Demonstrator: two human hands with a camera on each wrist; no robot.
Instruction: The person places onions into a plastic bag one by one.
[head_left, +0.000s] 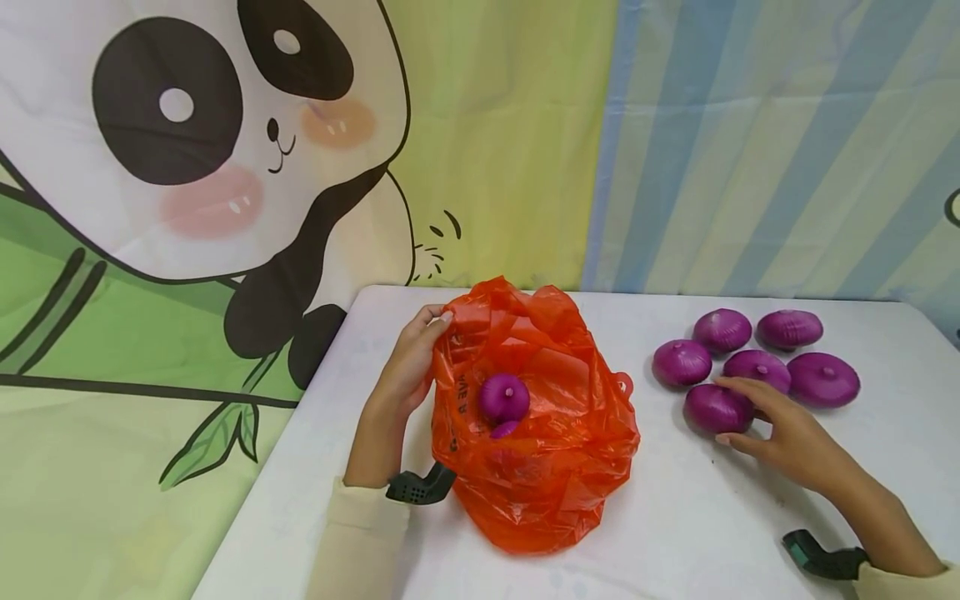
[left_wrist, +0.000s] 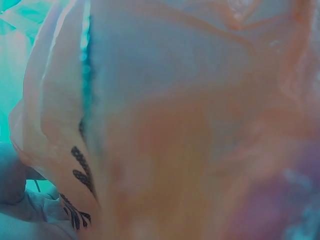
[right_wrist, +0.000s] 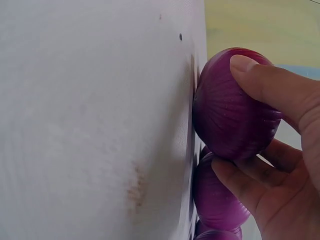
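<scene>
My left hand (head_left: 408,362) pinches the left rim of a red plastic bag (head_left: 562,500), its thumb over the edge. The bag stands with its mouth open, and one purple onion (head_left: 501,400) shows inside, with part of another just below it. In the left wrist view the bag's film (left_wrist: 170,150) fills most of the picture, blurred. At the right, my right hand (head_left: 795,433) grips a red onion (head_left: 716,409) at the front of a group. The right wrist view shows the thumb on one side of this onion (right_wrist: 232,110) and fingertips on the other.
Several more red onions (head_left: 823,381) sit close together behind and beside the gripped one. The white table (head_left: 885,500) ends at a hanging cloth (head_left: 510,167) with a panda print. Each wrist wears a dark device (head_left: 821,557).
</scene>
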